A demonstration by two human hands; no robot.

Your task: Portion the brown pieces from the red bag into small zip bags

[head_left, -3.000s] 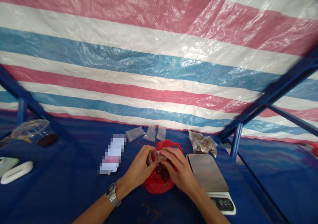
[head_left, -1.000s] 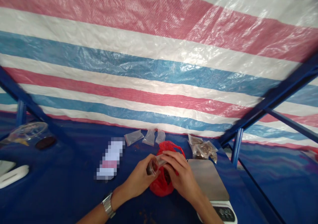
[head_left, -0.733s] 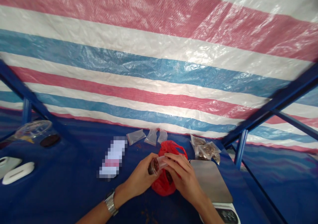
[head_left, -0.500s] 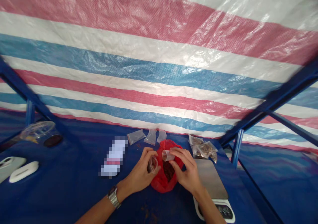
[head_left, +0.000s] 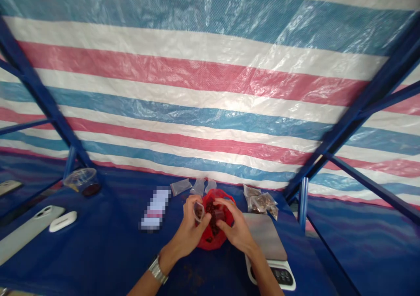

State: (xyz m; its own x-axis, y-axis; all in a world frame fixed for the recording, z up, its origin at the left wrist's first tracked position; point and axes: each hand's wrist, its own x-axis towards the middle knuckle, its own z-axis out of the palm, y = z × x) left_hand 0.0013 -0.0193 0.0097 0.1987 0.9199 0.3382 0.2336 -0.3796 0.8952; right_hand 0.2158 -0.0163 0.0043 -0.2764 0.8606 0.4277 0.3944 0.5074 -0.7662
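Observation:
A red plastic bag (head_left: 212, 244) stands open on the blue table, with loose dark-brown bits (head_left: 214, 229) inside. My left hand (head_left: 188, 226) is closed round a clear plastic cup (head_left: 198, 211) at the bag's left edge; some brown bits show in its mouth. My right hand (head_left: 236, 227) reaches into the bag's opening from the right, thumb and fingers closed on a small clear cup (head_left: 219, 215). That cup is down among the brown bits and hard to see against them.
A scale (head_left: 265, 237) lies right of the bag, with filled clear pouches (head_left: 262, 202) behind it. Several small clear bags (head_left: 181, 186) lie at the back. A blurred-out phone-like slab (head_left: 155, 208), a white case (head_left: 63, 221), a phone (head_left: 33, 230) and a clear tub (head_left: 80, 180) are leftward.
My right hand has lowered its small cup from above the red bag into the brown bits. My left hand keeps its cup beside the bag. The view has tilted and shifted left.

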